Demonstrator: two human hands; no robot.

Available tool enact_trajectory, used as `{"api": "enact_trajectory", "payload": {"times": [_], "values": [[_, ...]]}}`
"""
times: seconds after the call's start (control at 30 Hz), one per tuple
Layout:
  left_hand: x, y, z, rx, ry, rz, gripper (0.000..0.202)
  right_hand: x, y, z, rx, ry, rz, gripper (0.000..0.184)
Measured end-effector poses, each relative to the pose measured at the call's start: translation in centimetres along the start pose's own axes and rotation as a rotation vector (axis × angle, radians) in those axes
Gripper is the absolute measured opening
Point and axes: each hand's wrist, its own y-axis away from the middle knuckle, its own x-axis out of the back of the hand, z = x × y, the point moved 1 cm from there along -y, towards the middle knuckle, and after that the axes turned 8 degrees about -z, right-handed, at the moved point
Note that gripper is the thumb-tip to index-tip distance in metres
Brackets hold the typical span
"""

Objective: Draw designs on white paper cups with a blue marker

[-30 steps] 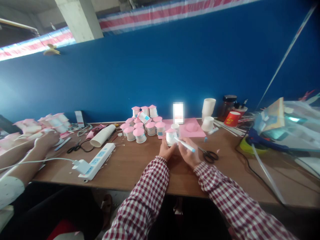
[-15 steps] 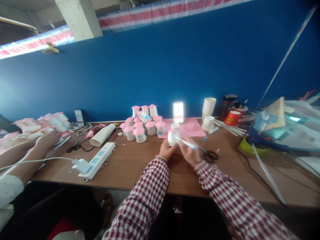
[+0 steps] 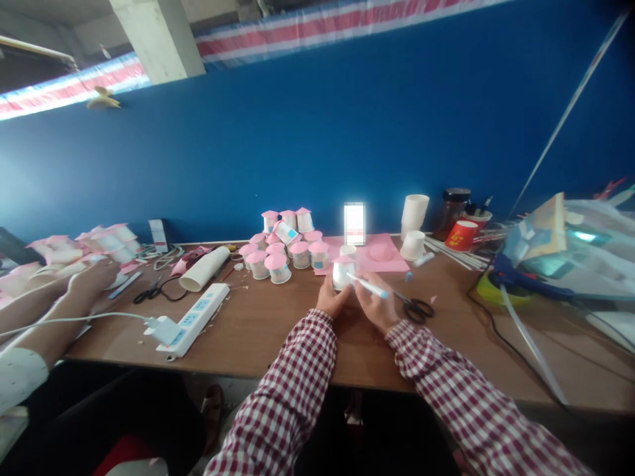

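My left hand [image 3: 331,297] is closed around the lower left side of a white paper cup [image 3: 343,270], which stands upright before me. In my right hand [image 3: 376,305] is a white marker pen [image 3: 370,285] with a light blue end, its tip against the cup's side. Just behind the cup lies a pink sheet of paper [image 3: 360,261] with a pink paper cone [image 3: 380,252] on it. Black-handled scissors [image 3: 417,309] rest by my right wrist. Several white cups with pink cone roofs [image 3: 278,266] are grouped to the left.
A power strip [image 3: 198,317] and a white paper roll [image 3: 204,268] lie to the left, near a co-worker's hands [image 3: 96,277]. White cups [image 3: 413,245], a red cup [image 3: 461,236] and a blue glue gun [image 3: 528,281] with its cord are at the right. A blue partition [image 3: 317,132] stands behind.
The marker pen has shifted very slightly at the cup's side, with its blue end a little lower and further left. My left hand stays on the cup.
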Motion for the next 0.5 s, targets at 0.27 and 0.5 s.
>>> {"api": "enact_trajectory", "payload": {"times": [0.27, 0.5], "values": [[0.05, 0.0, 0.14, 0.011, -0.009, 0.004, 0.042, 0.04, 0.0, -0.07, 0.009, 0.024, 0.008, 0.014], [0.09, 0.0, 0.04, 0.005, -0.002, 0.0, 0.043, 0.03, 0.0, 0.0, 0.01, 0.022, 0.021, 0.014]]}}
